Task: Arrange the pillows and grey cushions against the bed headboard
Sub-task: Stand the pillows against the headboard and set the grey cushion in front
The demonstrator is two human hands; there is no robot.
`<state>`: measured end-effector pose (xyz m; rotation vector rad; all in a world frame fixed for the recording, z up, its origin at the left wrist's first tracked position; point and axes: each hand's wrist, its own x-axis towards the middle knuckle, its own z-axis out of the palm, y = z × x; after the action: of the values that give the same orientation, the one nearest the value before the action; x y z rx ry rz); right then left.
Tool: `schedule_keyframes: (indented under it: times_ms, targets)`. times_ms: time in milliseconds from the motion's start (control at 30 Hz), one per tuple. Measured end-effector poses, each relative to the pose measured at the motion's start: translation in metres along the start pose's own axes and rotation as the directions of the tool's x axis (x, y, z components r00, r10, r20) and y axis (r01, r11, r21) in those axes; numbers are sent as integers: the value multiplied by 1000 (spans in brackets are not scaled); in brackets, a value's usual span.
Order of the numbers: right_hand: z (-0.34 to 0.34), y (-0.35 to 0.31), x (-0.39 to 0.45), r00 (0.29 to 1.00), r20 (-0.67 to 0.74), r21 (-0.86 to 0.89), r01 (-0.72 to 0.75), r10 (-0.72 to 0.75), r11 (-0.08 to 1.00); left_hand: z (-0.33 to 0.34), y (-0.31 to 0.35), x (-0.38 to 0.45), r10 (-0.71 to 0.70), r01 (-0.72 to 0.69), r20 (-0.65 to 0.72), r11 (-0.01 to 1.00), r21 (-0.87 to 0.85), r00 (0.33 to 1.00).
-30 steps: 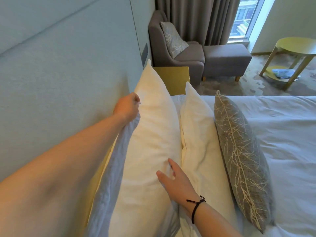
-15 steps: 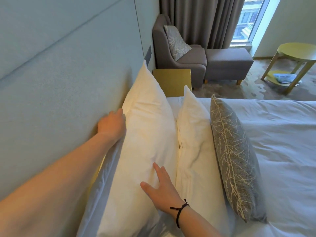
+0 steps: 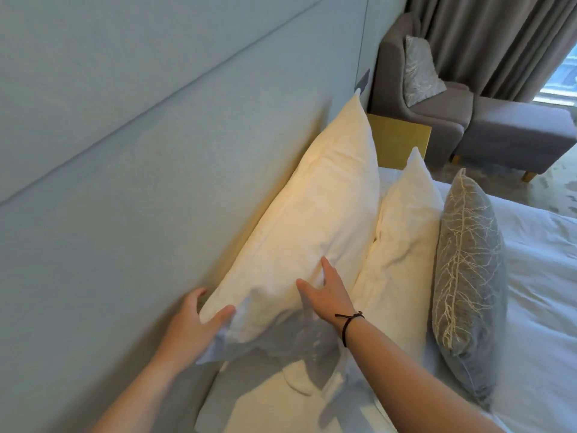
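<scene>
Large white pillow [image 3: 315, 214]: upright on its long edge, leaning back against the headboard [image 3: 156, 182] — near corner creased and bunched, far corner pointing up.
Second white pillow [image 3: 402, 245]: smaller in view, upright, pressed against the front of the large one; wrinkled face.
Grey cushion [image 3: 468, 276]: pale branching leaf pattern, standing on edge just in front of the second pillow — touching it along the side.
Row: three deep from the headboard outward, all on the white bed [image 3: 543, 307].
</scene>
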<state>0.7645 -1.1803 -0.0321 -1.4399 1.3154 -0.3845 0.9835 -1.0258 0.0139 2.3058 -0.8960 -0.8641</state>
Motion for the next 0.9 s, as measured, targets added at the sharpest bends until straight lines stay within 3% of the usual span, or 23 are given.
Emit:
schedule_keyframes:
  times_ms: [67, 200, 333, 533, 733, 900]
  targets:
    - [4, 0, -4, 1000, 10, -29, 18, -18, 999, -4, -2, -10, 51, -48, -64, 997, 52, 997]
    - [6, -2, -11, 999, 38, -69, 35, -33, 997, -10, 4, -27, 266, -212, -71, 880, 424, 961]
    - [7, -2, -18, 997, 71, -81, 49, -43, 996, -11, 11, -27, 262, -171, -67, 781, 601, 963]
    - [5, -2, -26, 993, 100, -90, 77, -68, 993, -30, 16, -29, 278, -195, -120, 867, 458, 953]
    - [4, -11, -23, 992, 91, -114, 93, -83, 989, -40, 32, -45, 392, -311, -157, 871, 380, 907]
    - [-1, -7, -19, 990, 95, -110, 119, -109, 987, -42, 28, -40, 392, -311, -191, 885, 346, 900]
